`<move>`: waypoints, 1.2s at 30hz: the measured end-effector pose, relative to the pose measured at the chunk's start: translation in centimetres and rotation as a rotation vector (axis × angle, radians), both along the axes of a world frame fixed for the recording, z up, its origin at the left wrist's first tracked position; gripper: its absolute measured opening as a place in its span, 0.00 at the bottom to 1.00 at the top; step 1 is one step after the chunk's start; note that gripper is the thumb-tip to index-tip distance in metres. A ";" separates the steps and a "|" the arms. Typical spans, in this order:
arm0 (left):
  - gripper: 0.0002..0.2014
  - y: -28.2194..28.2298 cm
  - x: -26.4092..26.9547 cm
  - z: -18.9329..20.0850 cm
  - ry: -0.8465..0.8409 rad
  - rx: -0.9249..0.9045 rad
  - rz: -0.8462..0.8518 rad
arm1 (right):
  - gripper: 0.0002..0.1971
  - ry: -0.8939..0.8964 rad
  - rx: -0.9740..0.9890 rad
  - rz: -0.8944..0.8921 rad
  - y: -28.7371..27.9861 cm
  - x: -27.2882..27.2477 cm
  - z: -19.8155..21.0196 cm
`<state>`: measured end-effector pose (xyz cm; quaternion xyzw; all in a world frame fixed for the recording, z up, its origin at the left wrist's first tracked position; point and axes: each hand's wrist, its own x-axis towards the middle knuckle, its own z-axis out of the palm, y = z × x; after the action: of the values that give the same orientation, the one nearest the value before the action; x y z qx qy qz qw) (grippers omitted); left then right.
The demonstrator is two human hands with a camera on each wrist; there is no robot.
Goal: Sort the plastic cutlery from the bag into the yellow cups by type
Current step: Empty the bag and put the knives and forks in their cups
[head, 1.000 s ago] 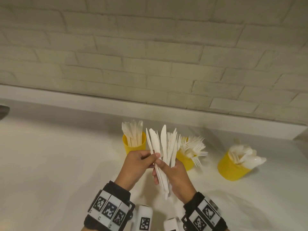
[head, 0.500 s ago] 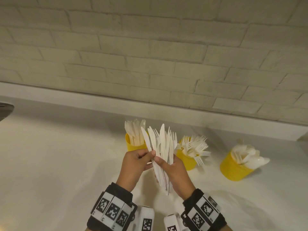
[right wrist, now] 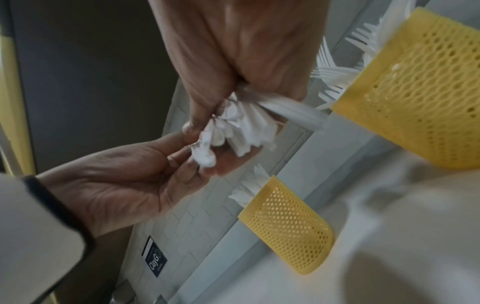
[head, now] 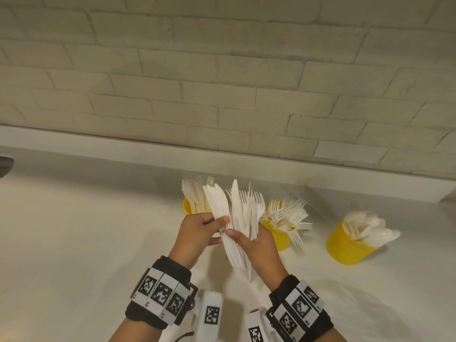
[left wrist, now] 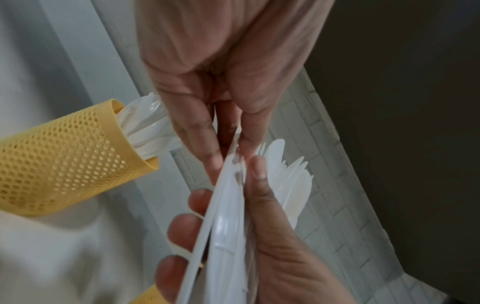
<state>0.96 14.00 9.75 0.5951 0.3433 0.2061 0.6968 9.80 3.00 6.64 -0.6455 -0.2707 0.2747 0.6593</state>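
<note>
My right hand point(head: 244, 239) grips a fanned bundle of white plastic knives and forks point(head: 246, 213), upright above the counter. My left hand point(head: 222, 225) pinches a few knives point(head: 217, 203) at the bundle's left side, thumb on their handles. Three yellow mesh cups stand behind: the left cup point(head: 187, 206) holds knives, the middle cup point(head: 280, 239) forks, the right cup point(head: 345, 248) spoons. In the left wrist view my left hand's fingertips point(left wrist: 207, 156) press the knife handles point(left wrist: 226, 205), with the knife cup point(left wrist: 59, 160) beside them. The right wrist view shows the handle ends point(right wrist: 233, 127) and the fork cup point(right wrist: 420, 86). No bag is in view.
The white counter point(head: 86, 243) runs back to a low ledge under a pale brick wall point(head: 222, 70). A dark curved edge point(head: 5, 164) shows at the far left.
The few knives at the bundle's left have fanned out further under my left thumb. Both hands stay in about the same place in front of the cups.
</note>
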 end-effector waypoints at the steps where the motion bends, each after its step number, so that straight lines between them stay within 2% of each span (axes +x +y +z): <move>1: 0.05 0.1 0.1 0.2 -0.004 0.003 0.015 | 0.11 0.034 -0.001 -0.019 0.1 -0.1 0.0; 5: 0.03 2.9 0.4 1.4 -0.095 0.092 0.222 | 0.09 0.212 -0.013 -0.116 0.1 0.1 -0.3; 9: 0.06 7.1 0.8 1.7 -0.052 0.391 0.401 | 0.10 0.215 -0.030 -0.135 -0.4 0.6 -0.3; 12: 0.08 7.7 2.2 0.5 0.152 0.488 0.315 | 0.10 0.216 -0.027 -0.108 -0.4 0.6 -0.1; 15: 0.23 7.7 2.7 -1.0 0.268 0.419 0.215 | 0.09 0.234 -0.017 -0.086 -0.4 0.6 0.2; 17: 0.28 7.5 2.3 -1.0 0.305 0.499 0.239 | 0.08 0.234 -0.007 -0.084 -0.6 0.8 0.5; 19: 0.26 6.4 1.8 -0.2 0.284 0.678 0.286 | 0.09 0.222 -0.005 -0.088 -0.9 1.0 0.5; 21: 0.12 3.8 1.4 1.1 0.151 0.726 0.264 | 0.10 0.204 -0.008 -0.097 -0.9 1.1 0.3; 22: 0.05 2.3 1.3 1.5 0.101 0.707 0.212 | 0.10 0.191 -0.003 -0.096 -1.0 1.1 0.3; 23: 0.03 0.9 1.4 1.7 0.083 0.671 0.153 | 0.09 0.173 -0.001 -0.087 -0.9 1.1 0.3; 25: 0.07 -1.4 1.6 1.3 0.083 0.571 0.058 | 0.09 0.134 -0.004 -0.049 -0.8 0.7 0.4; 28: 0.07 -2.6 2.0 0.3 0.072 0.437 0.020 | 0.17 0.135 0.005 0.004 -0.6 0.1 0.4; 31: 0.05 -2.2 1.9 0.6 0.037 0.313 0.015 | 0.11 0.127 0.004 0.039 -0.8 0.0 0.3; 33: 0.02 -1.3 1.5 1.5 -0.023 0.230 0.055 | 0.10 0.154 0.021 0.086 -1.1 0.1 -0.1; 36: 0.02 1.4 0.6 3.3 -0.177 0.149 0.260 | 0.10 0.238 0.047 0.126 -1.4 0.2 -0.5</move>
<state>1.54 15.42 13.01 0.5751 0.3387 0.3708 0.6458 10.00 1.59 6.16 -0.5745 -0.2366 0.3838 0.6831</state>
